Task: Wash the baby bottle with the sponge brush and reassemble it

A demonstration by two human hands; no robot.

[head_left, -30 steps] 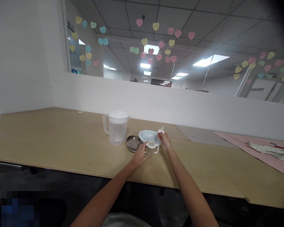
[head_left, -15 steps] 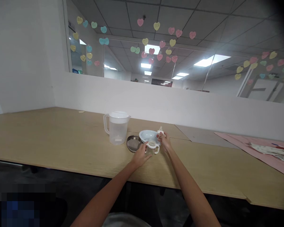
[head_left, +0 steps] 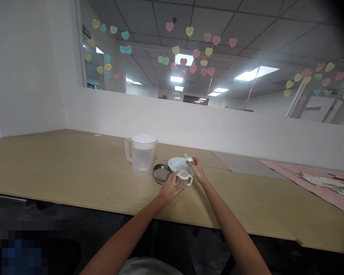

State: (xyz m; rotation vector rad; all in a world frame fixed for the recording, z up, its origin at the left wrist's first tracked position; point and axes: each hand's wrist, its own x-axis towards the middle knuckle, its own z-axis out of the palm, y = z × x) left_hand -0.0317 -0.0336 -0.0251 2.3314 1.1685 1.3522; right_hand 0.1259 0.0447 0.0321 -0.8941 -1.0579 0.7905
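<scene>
The bottle (head_left: 182,183) stands upright on the desk (head_left: 103,179), its body clear, its two handles white; its contents are too small to tell. The left hand (head_left: 169,189) has its grip curled round the bottle's side. The right hand (head_left: 197,169) pinches the teat (head_left: 188,159) by its white collar, above the near right part of the bowl (head_left: 173,163). A clear piece shows against the bowl, though whether it lies inside cannot be told. The dish (head_left: 161,173), left of the bowl, shows bare metal inside. The jug (head_left: 143,156) is upright and cloudy, so its contents cannot be made out.

Compared with half a second ago, the teat is further left and tips leftward instead of pointing up; the left hand and bottle keep their place, as do the jug and dish.
</scene>
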